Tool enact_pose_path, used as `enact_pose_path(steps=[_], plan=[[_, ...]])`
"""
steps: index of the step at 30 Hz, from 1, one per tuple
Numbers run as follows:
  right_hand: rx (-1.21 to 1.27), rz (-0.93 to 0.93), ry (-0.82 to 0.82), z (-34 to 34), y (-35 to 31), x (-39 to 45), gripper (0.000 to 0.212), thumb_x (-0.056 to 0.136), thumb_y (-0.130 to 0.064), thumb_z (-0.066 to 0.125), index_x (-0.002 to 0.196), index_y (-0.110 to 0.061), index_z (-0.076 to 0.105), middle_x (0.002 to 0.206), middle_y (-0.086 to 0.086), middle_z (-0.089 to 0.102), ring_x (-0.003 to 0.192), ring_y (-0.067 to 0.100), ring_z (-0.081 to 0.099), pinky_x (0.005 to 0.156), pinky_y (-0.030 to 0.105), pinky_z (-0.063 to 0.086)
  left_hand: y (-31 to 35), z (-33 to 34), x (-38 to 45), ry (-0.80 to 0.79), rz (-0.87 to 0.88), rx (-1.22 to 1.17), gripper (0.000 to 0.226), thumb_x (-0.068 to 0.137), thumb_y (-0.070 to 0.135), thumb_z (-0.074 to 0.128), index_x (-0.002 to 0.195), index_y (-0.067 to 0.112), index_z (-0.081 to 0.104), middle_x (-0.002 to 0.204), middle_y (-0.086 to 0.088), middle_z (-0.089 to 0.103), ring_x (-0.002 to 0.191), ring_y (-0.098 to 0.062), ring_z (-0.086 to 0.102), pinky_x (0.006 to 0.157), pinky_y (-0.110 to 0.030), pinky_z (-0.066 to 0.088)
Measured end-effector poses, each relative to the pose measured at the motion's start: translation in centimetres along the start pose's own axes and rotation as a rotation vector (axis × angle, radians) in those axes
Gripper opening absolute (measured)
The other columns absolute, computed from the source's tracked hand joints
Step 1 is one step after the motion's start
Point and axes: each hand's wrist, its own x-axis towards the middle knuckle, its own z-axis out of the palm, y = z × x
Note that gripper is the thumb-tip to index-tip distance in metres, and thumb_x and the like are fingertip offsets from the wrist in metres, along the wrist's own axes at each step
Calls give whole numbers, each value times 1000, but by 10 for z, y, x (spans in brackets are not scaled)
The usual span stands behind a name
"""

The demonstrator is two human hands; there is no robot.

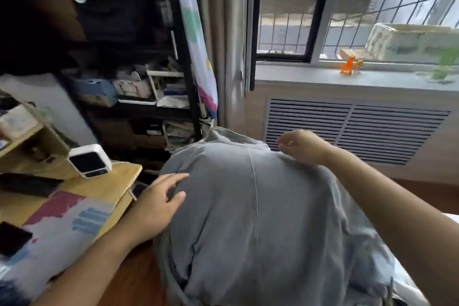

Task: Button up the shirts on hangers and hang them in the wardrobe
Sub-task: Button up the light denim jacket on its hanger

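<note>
Left hand (159, 202) lies flat, fingers spread, on the grey shirt (248, 218); right hand (301, 145) curls at its shoulder, grip unclear. Soft, light cloth, probably best held at the shoulders.

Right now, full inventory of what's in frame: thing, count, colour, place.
shirt: 1, grey-blue, spread out centre foreground
small cube device: 1, white with dark face, on the wooden desk at left
phone: 1, black, on the desk's near left
shelf unit: 1, black frame, cluttered, upper left
toy figure: 1, orange, on the windowsill
vent grille: 1, grey, under the window
left hand: 1, fingers relaxed, resting on the shirt's left side
right hand: 1, blurred, fingers curled at the shirt's upper right
</note>
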Motion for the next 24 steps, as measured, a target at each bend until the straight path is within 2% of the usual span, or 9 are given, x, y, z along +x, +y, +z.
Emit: enact_pose_path(steps=[3,5,9,11,13,16,19,22,24], plan=[[-70,19,-192,4,11,36,22,97,-18,57,112,-14,73,118,4,72,106,25,65,96,35,49,15,10,34,52,74,17,41,102,23,59,140,36,56,142,20,49,133,-1,46,115,-30,38],[73,-14,-214,13,7,53,21,97,-13,55,112,-15,69,117,1,71,98,22,63,93,32,47,26,19,52,-13,93,35,43,102,24,59,143,37,54,148,19,45,140,1,38,121,-28,28],[147,-82,-259,45,-13,67,58,102,-27,56,157,-21,36,156,-1,45,143,20,42,119,29,29,23,30,53,-91,50,109,51,102,21,58,144,48,47,157,18,35,147,-4,28,125,-34,21],[194,-49,-290,58,-12,71,65,101,-29,58,159,-20,30,155,2,47,142,22,43,120,31,29,23,26,53,-83,55,115,50,102,17,58,143,44,52,153,17,41,144,-4,33,124,-35,24],[213,-35,-275,60,-11,73,60,99,-28,61,154,-16,40,135,2,62,129,23,54,114,32,35,27,19,64,-44,114,160,39,100,15,60,133,36,65,139,14,54,135,-4,45,120,-33,33],[65,-72,-204,62,-15,74,27,98,-27,61,119,-13,69,97,-1,65,106,26,59,105,33,38,47,12,96,28,202,240,27,99,14,59,120,24,74,120,11,58,119,-7,54,112,-27,38],[-32,-135,-13,69,-13,74,14,95,-22,63,91,-11,72,86,3,61,101,32,54,96,35,37,67,20,140,-57,278,271,38,100,17,58,137,20,62,137,3,54,131,-12,48,118,-32,32],[247,-252,292,67,-5,70,8,93,-18,68,89,-15,74,93,-3,62,103,25,49,94,30,37,71,34,181,-204,324,446,58,99,37,61,153,29,41,164,-1,29,154,-22,21,126,-41,18],[361,-351,374,60,-6,63,10,95,-16,66,95,-13,75,97,-6,67,99,15,50,90,23,36,72,40,201,-274,378,572,50,96,45,64,141,29,50,169,0,17,157,-22,7,127,-41,12]])
